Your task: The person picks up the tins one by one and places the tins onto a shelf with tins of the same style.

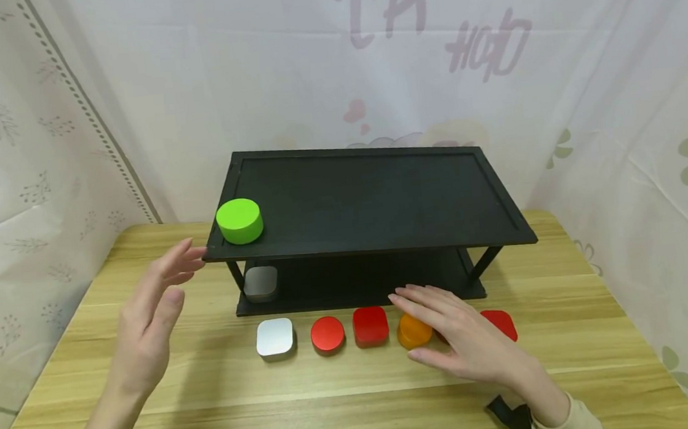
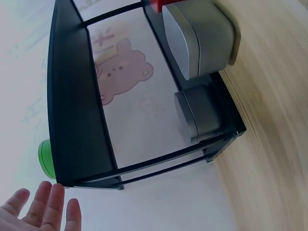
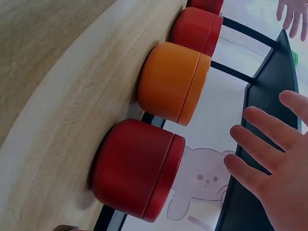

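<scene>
My left hand (image 1: 149, 323) is held in the air beside the left front corner of a black two-tier rack (image 1: 361, 199), its fingers extended and holding nothing. Close to it, a green round tin (image 1: 240, 221) sits on the upper shelf. My right hand (image 1: 467, 334) hovers over the row of tins with fingers spread, grasping nothing. Beneath it is an orange round tin (image 1: 414, 331); a red tin (image 3: 137, 168) beside that is mostly hidden by the hand in the head view. Also in the row are a silver tin (image 1: 275, 338), a red round tin (image 1: 327, 335) and a red square tin (image 1: 370, 326).
A grey square tin (image 1: 261, 284) stands on the lower shelf at the left. Another red square tin (image 1: 500, 324) is partly visible right of my right hand. Patterned white cloth (image 1: 305, 73) hangs behind and around the wooden table (image 1: 314, 418).
</scene>
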A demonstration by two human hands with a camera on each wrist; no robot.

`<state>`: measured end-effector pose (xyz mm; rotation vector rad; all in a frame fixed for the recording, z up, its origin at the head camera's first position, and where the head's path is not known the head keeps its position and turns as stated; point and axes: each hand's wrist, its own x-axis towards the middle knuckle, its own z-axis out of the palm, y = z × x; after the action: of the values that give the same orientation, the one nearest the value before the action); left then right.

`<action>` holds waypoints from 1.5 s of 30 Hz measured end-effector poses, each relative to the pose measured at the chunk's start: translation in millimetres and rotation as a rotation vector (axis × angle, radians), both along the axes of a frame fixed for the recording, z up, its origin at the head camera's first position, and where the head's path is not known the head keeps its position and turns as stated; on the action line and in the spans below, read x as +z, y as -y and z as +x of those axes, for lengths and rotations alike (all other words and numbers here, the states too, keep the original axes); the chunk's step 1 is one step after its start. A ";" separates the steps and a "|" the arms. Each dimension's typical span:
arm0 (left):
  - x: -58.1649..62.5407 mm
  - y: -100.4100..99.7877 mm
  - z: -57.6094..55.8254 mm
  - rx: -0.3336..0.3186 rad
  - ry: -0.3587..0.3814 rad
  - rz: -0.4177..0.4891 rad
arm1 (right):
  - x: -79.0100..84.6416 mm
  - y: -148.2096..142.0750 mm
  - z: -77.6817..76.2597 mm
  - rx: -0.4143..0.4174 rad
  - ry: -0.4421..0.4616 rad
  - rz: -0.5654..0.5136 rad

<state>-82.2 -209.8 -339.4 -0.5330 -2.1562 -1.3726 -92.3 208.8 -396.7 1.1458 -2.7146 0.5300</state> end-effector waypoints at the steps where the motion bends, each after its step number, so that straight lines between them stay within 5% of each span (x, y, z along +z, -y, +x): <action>1: -0.1 0.2 -0.3 -0.001 0.002 0.011 | -0.6 -0.3 -0.6 -0.004 0.003 0.002; 10: -1.1 -1.5 -2.3 -0.079 0.121 0.326 | -4.0 -3.2 -3.0 -0.025 0.017 0.006; 14: 0.1 -4.3 -2.6 -0.050 0.165 0.388 | -4.6 -3.1 -3.2 -0.027 0.029 0.007; 21: -0.6 -6.3 -4.6 0.039 0.237 0.410 | -4.6 -3.0 -3.4 -0.033 0.040 0.012; 45: -6.9 -3.8 -24.4 0.055 0.319 0.327 | -5.1 -4.1 -2.6 -0.051 0.059 0.040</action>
<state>-106.6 -205.9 -346.4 -0.1344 -2.0982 -1.8333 -94.9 212.9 -401.9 1.0836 -2.8082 0.5126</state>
